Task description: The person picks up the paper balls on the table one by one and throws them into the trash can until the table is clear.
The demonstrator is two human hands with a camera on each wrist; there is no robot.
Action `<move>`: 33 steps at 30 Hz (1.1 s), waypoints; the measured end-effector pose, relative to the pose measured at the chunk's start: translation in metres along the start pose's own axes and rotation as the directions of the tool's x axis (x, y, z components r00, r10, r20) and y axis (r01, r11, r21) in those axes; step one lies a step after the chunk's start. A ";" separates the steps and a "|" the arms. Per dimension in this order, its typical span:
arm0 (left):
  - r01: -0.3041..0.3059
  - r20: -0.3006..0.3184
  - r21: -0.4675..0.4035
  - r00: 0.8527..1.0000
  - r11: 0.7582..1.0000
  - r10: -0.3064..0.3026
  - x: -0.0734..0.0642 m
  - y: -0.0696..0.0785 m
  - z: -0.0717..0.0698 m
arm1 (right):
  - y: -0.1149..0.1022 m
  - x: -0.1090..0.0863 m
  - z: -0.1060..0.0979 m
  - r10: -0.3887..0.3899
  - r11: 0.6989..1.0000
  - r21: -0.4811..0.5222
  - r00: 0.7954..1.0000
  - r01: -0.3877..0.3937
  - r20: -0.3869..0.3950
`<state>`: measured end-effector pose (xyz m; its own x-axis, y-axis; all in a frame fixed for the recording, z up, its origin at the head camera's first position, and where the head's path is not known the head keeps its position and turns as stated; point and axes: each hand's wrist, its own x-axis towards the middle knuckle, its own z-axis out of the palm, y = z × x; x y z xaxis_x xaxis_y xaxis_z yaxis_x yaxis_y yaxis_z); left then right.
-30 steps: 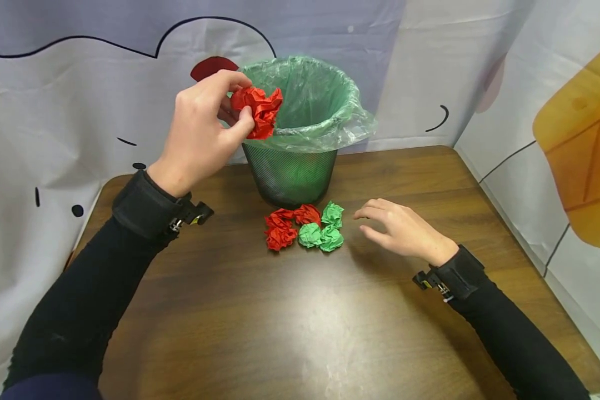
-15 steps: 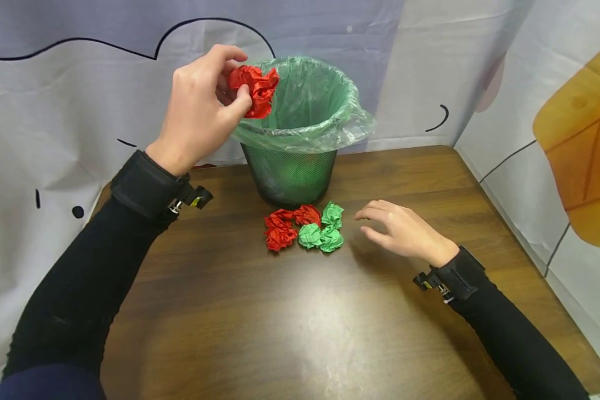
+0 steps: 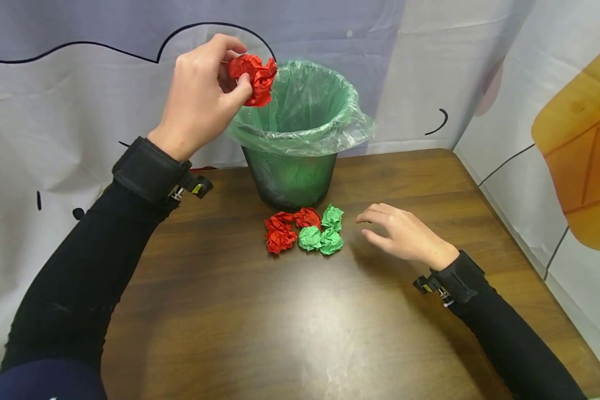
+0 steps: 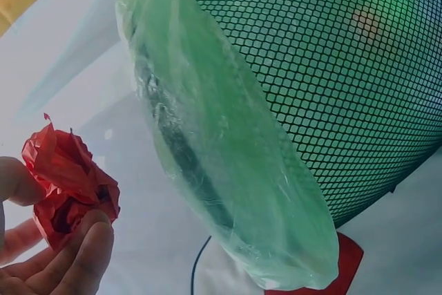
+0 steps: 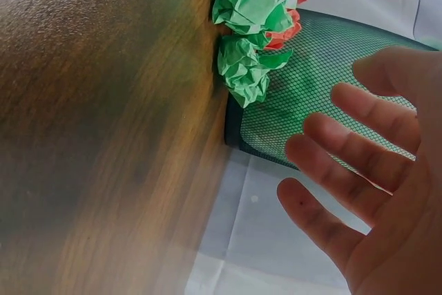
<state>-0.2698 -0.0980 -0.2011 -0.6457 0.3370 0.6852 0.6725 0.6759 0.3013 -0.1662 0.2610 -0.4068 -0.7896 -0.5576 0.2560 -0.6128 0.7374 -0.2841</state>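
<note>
My left hand point(image 3: 200, 91) pinches a crumpled red paper ball point(image 3: 257, 80) between thumb and fingers, raised at the left rim of the mesh trash bin point(image 3: 292, 175). In the left wrist view the same red paper ball point(image 4: 69, 184) is apart from the green bag point(image 4: 228, 143) that lines the bin. My right hand point(image 3: 402, 230) hovers over the table with relaxed fingers and holds nothing. Just left of it lie several crumpled green paper balls point(image 3: 331, 241) and red ones point(image 3: 280, 241), grouped in front of the bin. The right wrist view shows its fingers point(image 5: 345, 146) spread loosely.
The brown wooden table point(image 3: 260, 328) spreads below both hands. A printed cloth point(image 3: 420, 61) hangs behind the bin and along the right side. The bag's loose edge point(image 3: 355, 128) flares out over the bin's rim.
My left hand has risen with the red paper ball, from beside the bin's rim to slightly above it. The right hand and the paper balls on the table stay put.
</note>
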 end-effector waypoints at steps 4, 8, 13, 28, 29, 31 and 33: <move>0.031 0.033 0.014 0.999 0.999 -0.031 0.004 -0.001 0.002 | 0.001 -0.001 0.001 0.006 1.000 -0.007 1.000 -0.006 0.000; 0.024 0.045 0.025 0.999 0.999 -0.025 0.009 -0.001 0.004 | 0.002 -0.003 0.001 0.017 1.000 -0.001 1.000 -0.017 0.001; 0.039 0.072 0.035 0.997 0.999 -0.042 0.017 -0.001 0.006 | 0.003 -0.004 0.003 0.019 1.000 0.001 1.000 -0.019 0.003; 0.098 0.232 0.115 0.965 0.989 -0.122 0.017 -0.019 0.014 | 0.003 -0.005 0.006 0.009 1.000 0.004 1.000 -0.009 0.005; 0.100 0.235 0.116 0.964 0.988 -0.125 0.016 -0.020 0.014 | 0.002 -0.005 0.006 0.009 1.000 0.006 1.000 -0.009 0.007; 0.102 0.240 0.120 0.962 0.987 -0.129 0.015 -0.021 0.014 | 0.001 -0.006 0.006 0.007 1.000 0.009 1.000 -0.007 0.008; 0.102 0.240 0.124 0.962 0.987 -0.129 0.014 -0.022 0.014 | 0.001 -0.006 0.006 0.009 1.000 0.011 1.000 -0.009 0.008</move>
<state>-0.2988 -0.0994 -0.2075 -0.7951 0.3940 0.4611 0.5532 0.7828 0.2849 -0.1625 0.2628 -0.4143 -0.7951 -0.5544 0.2458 -0.6062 0.7382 -0.2960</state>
